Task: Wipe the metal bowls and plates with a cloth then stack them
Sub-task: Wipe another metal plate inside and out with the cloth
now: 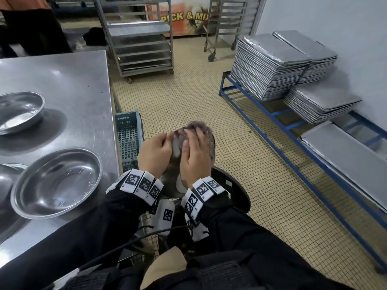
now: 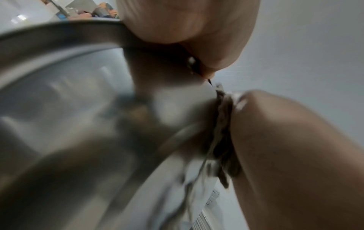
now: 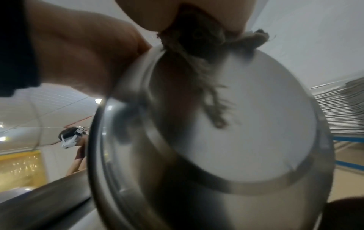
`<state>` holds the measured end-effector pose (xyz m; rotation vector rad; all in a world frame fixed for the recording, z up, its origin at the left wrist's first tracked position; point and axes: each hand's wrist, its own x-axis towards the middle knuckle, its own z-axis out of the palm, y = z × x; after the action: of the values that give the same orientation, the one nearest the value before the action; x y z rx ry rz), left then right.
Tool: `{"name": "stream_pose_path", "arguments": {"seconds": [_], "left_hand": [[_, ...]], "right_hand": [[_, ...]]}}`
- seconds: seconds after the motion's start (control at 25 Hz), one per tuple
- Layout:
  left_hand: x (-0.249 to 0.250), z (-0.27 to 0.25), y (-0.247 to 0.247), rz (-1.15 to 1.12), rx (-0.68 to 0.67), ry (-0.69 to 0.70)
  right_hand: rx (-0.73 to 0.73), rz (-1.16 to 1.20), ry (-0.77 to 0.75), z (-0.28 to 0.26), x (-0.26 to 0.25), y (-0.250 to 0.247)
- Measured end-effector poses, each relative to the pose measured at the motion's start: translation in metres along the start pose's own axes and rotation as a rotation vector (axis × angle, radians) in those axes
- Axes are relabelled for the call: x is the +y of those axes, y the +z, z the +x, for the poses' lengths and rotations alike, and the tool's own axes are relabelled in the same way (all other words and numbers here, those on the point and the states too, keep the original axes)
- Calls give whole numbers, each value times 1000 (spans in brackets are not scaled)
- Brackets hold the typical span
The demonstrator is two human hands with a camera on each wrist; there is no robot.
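I hold a metal bowl (image 1: 175, 162) on edge in the air, to the right of the steel table (image 1: 69, 80). My left hand (image 1: 156, 151) grips its rim; in the left wrist view the thumb (image 2: 187, 23) hooks over the rim above the bowl's inside (image 2: 78, 124). My right hand (image 1: 195, 155) holds a bunched grey cloth (image 1: 199, 126) against the bowl's outer bottom (image 3: 246, 124), and the cloth (image 3: 197, 46) hangs down across it. Two more metal bowls lie on the table, one near (image 1: 56, 183) and one farther back (image 1: 18, 111). A third bowl (image 1: 4, 181) peeks in at the left edge.
A blue plastic crate (image 1: 129, 139) stands by the table's corner. A black stool (image 1: 234, 189) is under my hands. Stacks of metal trays (image 1: 270, 65) sit on a blue rack (image 1: 272, 122) at the right wall. A wheeled trolley (image 1: 142, 38) stands beyond on the tiled floor.
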<state>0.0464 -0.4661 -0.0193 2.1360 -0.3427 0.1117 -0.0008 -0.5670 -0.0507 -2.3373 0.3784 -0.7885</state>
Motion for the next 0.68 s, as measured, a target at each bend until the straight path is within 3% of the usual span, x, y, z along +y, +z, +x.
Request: {"name": "stream_pose_path", "arguments": {"seconds": [0.08, 0.24, 0.32, 0.48, 0.68], "left_hand": [[-3, -3, -5, -16, -13, -11], [-10, -7, -22, -78, -47, -29], [-15, -7, -30, -148, -61, -45], [-37, -3, -53, -236, -115, -64], [-42, -7, -69, -214, -304, -43]], "right_hand": [[27, 141, 175, 6, 5, -6], [51, 458, 666, -4, 19, -20], [76, 627, 798, -11, 27, -24], [-28, 587, 761, -10, 21, -39], [-92, 318, 529, 2, 10, -51]]}}
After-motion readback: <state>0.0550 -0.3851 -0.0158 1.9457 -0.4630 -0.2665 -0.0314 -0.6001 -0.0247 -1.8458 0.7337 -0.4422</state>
